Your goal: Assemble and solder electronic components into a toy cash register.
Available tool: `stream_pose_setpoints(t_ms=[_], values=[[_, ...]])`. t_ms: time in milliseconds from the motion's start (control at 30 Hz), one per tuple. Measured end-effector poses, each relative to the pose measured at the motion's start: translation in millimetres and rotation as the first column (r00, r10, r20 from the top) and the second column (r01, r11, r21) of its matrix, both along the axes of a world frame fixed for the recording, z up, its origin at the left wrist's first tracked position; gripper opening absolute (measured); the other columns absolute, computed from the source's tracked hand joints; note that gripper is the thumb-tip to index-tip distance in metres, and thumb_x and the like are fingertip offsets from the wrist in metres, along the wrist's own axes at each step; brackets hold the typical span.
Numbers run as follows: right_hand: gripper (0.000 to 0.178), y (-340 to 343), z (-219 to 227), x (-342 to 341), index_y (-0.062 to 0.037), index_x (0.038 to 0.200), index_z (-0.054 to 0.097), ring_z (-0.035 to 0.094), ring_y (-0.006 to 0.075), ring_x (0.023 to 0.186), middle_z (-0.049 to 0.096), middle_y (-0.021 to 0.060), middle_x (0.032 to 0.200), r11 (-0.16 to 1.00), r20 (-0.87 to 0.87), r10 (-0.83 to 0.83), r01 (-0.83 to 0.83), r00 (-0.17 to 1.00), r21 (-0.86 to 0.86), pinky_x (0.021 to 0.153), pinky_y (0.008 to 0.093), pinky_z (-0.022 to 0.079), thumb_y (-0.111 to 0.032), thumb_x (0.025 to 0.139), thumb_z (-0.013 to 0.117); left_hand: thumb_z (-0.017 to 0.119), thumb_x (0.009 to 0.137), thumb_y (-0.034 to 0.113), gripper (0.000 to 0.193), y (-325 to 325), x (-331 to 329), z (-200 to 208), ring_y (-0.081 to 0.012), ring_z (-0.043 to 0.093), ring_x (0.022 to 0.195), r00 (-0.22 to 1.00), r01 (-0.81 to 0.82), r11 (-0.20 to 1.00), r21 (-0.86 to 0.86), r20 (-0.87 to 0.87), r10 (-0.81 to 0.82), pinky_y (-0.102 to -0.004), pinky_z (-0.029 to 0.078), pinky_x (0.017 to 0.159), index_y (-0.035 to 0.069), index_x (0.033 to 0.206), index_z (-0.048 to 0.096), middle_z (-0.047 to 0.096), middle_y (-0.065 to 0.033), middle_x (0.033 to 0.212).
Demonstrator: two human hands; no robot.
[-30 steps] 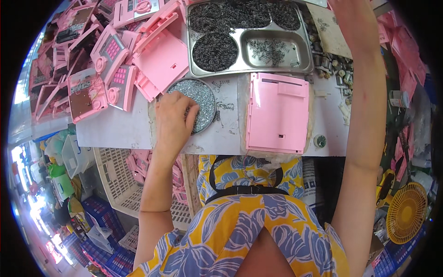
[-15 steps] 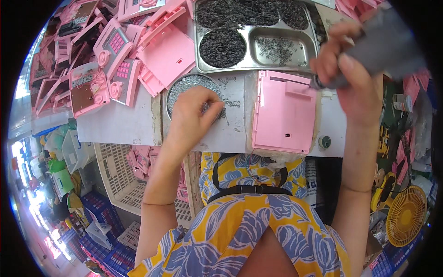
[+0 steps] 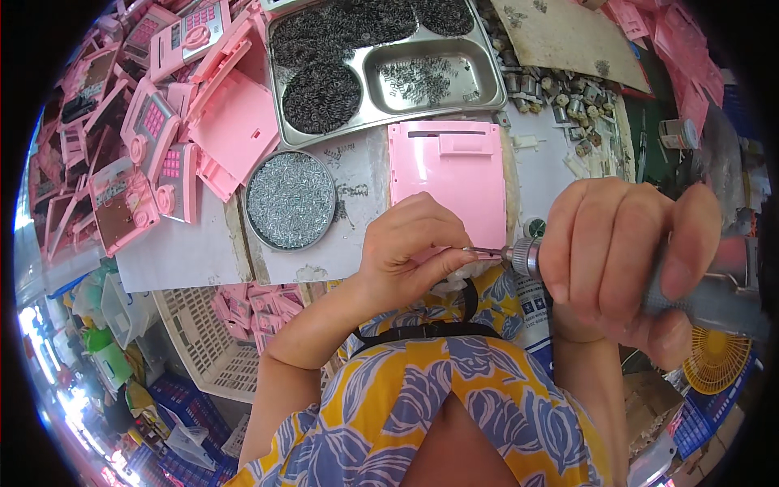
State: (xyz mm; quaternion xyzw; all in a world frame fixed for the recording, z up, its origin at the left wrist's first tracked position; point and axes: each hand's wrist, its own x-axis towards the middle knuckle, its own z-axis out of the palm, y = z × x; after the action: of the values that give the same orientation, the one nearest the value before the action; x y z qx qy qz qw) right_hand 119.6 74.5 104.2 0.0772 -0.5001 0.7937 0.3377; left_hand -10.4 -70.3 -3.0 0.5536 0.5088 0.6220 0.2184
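A: Left hand (image 3: 415,253): state?

B: From my remote station I read thumb and forefinger narrowed to a pinch about the tip of the bit (image 3: 488,252). Whether a small piece sits between them too, I can't tell.

A: Right hand (image 3: 617,256)?

B: Fingers wrapped round the grey driver (image 3: 722,312). I note it held sideways, bit pointing left to the pinch.

A: Panel (image 3: 454,174)?

B: Pink, lying flat by the near edge of the counter (image 3: 187,252), right of its middle. The left hand covers part of its near end; the bit crosses in front of that end. Contact between bit and panel: I can't confirm.

A: Left of the panel?

B: I log a round dish (image 3: 333,197) of silver pieces (image 3: 288,199), well apart from it. Stray coils (image 3: 351,191) lie between the two. Beyond, toward the far edge, a steel tray (image 3: 398,119) holds more dark coils. Phones (image 3: 174,166), pink and grey, are heaped at the far left corner.

A: Right side?

B: A small green roll (image 3: 534,228) just beside the panel; metal parts (image 3: 580,122) piled toward the far right corner.

A: Below the counter?

B: A white crate (image 3: 174,329) under the near edge, pink parts (image 3: 256,312) inside.
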Motion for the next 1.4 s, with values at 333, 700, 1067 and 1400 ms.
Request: stream_pose_setpoints(t_ms=[333,700,1067,1400], values=[[0.029,1,-1,-6,-0.0181,0.102,0.05,0.054,0.0067,0.048,0.058,-0.0068,0.061,0.992,0.101,0.122,-0.124,0.987,0.02,0.054,0.025,0.049,-0.027,0.09,0.074,0.083,0.071,0.007,0.021,-4,-10,3,-0.0228,0.062,0.072,0.98,-0.067,0.997,-0.029,-0.19,0.06,-0.0334,0.046,0.067,0.009,0.087,0.07,0.068,-0.0037,0.085],[0.032,8,-4,11,-0.017,0.102,0.048,0.051,0.0079,0.047,0.053,-0.0069,0.059,0.994,0.16,-0.025,0.007,0.987,0.111,0.054,0.0267,0.048,-0.029,0.087,0.074,0.08,0.08,0.006,0.013,-11,-10,12,-0.023,0.067,0.065,0.972,-0.126,0.968,-0.218,-0.223,0.076,-0.0316,0.052,0.059,0.004,0.09,0.072,0.07,-0.0076,0.077],[0.027,-8,-50,53,-0.0073,0.103,0.051,0.05,0.0164,0.062,0.054,0.0043,0.07,0.999,0.262,-0.013,0.005,0.965,0.034,0.063,0.0352,0.046,-0.005,0.083,0.068,0.08,0.081,0.015,0.013,3,6,0,-0.0238,0.066,0.059,0.954,-0.084,0.98,-0.181,-0.3,0.027,-0.033,0.051,0.054,0.007,0.082,0.07,0.068,-0.0073,0.071],[0.017,-11,-68,44,-0.0045,0.09,0.055,0.053,0.0195,0.05,0.055,0.005,0.063,0.957,0.213,-0.115,0.051,0.97,0.284,0.054,0.034,0.048,-0.004,0.08,0.069,0.084,0.076,0.012,0.017,9,9,-13,-0.0235,0.068,0.063,0.912,-0.001,0.989,-0.151,-0.406,-0.061,-0.0325,0.052,0.055,0.008,0.083,0.069,0.069,-0.0057,0.073]])
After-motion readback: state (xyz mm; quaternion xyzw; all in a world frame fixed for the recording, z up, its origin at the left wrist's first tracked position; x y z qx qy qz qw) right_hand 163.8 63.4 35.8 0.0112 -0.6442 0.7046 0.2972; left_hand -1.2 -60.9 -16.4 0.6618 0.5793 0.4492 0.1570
